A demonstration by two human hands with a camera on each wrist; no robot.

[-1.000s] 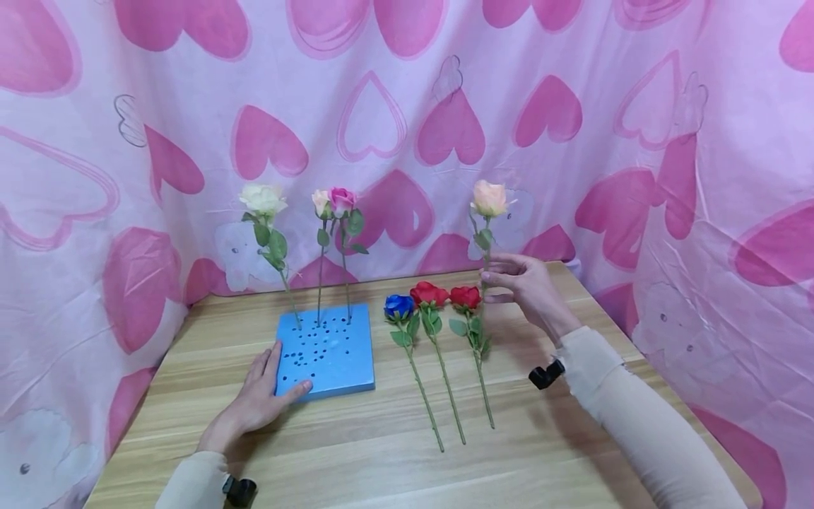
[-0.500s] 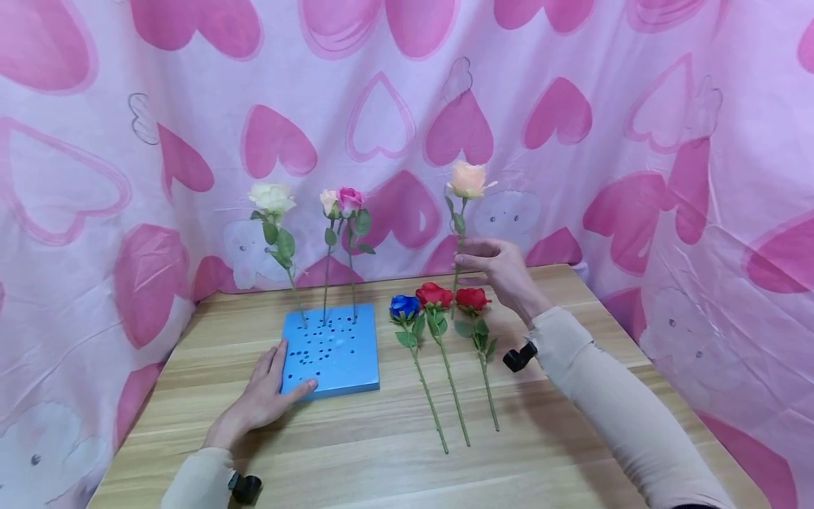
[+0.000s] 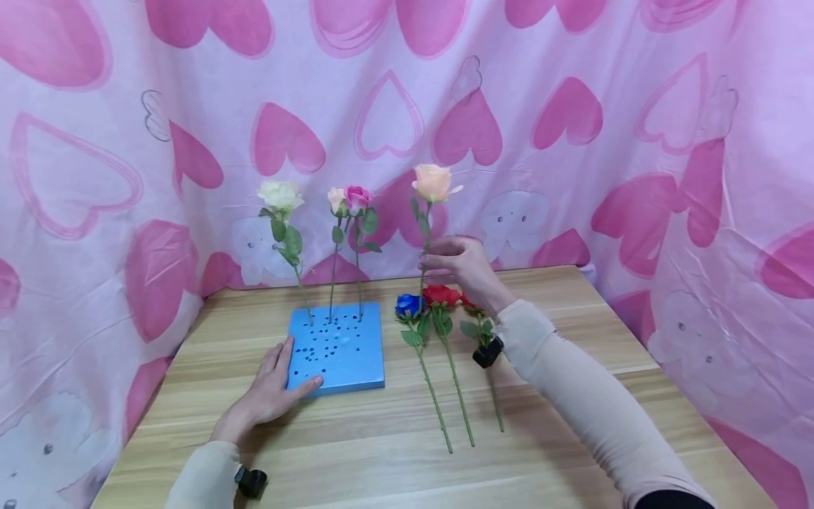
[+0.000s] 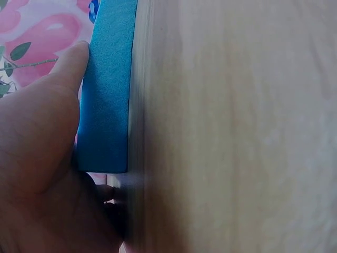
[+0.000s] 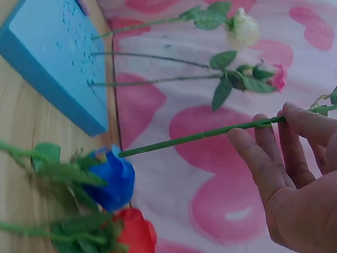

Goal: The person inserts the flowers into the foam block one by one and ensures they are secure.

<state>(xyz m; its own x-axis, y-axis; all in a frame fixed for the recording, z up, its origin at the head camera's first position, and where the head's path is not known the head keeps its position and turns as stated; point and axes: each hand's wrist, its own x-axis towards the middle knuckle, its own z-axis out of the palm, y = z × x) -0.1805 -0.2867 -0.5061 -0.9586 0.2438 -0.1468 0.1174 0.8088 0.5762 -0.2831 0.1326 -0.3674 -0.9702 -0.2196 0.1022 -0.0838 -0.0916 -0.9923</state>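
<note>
In the head view my right hand (image 3: pixel 464 268) pinches the stem of a peach rose (image 3: pixel 434 182), holding it upright with the bloom on top. The right wrist view shows the green stem (image 5: pixel 184 139) between thumb and fingertips, its lower end overlapping the blue rose. My left hand (image 3: pixel 270 392) rests at the near left corner of a blue foam block (image 3: pixel 365 367) full of holes, fingers along its side and thumb over the front edge. Standing in the block's back row are a white rose (image 3: pixel 280 196), a small pale rose (image 3: pixel 336 199) and a pink rose (image 3: pixel 357 198).
On the wooden table (image 3: pixel 356 452) right of the block lie a blue rose (image 3: pixel 409 305), a red rose (image 3: pixel 441 295) and another red rose (image 3: pixel 469 302), partly hidden by my right hand and wrist camera. A curtain (image 3: pixel 388 42) with pink hearts hangs behind.
My right hand has carried the peach rose leftward, from beside the rightmost red rose to above the blue and red ones. The left hand stays at the block; the whole view has shifted slightly.
</note>
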